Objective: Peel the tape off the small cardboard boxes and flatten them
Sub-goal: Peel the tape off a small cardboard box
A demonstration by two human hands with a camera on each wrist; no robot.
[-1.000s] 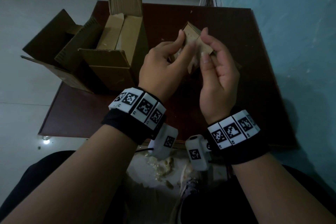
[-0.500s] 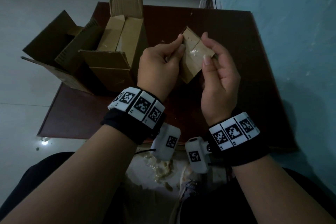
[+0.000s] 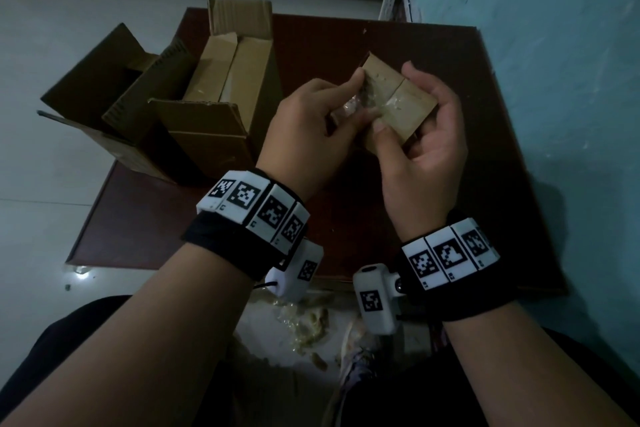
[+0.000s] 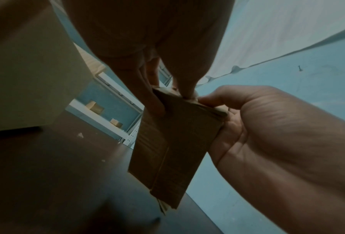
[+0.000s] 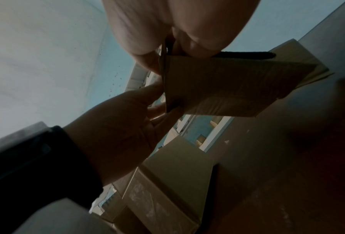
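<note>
We log the right hand [image 3: 420, 146] curled round the small box [image 3: 398, 102]: fingers wrap its far right side and the thumb presses the near face. From the left wrist camera the same hand [image 4: 267, 134] cups the box [image 4: 173, 152] along its right edge, palm toward the lens.

The left hand [image 3: 308, 125] pinches a strip of clear tape [image 3: 360, 104] at the box's left end, thumb and forefinger closed on it. The tape looks crinkled and partly lifted; how much is free we cannot tell. From the right wrist camera the left hand [image 5: 123, 131] meets the box [image 5: 227, 88] at its lower left corner.

The box is held in the air above the table [image 3: 346, 225], over the far right part of the top and not touching it. 1 seam runs across its upper face.

At the table's left edge stands 1 large open carton [image 3: 214, 135] with its flaps up, and 2 long cardboard pieces [image 3: 235, 69] stand inside it. A 2nd open carton [image 3: 104, 87] leans against its left side, overhanging the table's left edge.

On the floor, below the near edge, lie pale crumpled scraps [image 3: 308, 322]. A blue wall [image 3: 554, 80] runs just beside the table's right edge.
</note>
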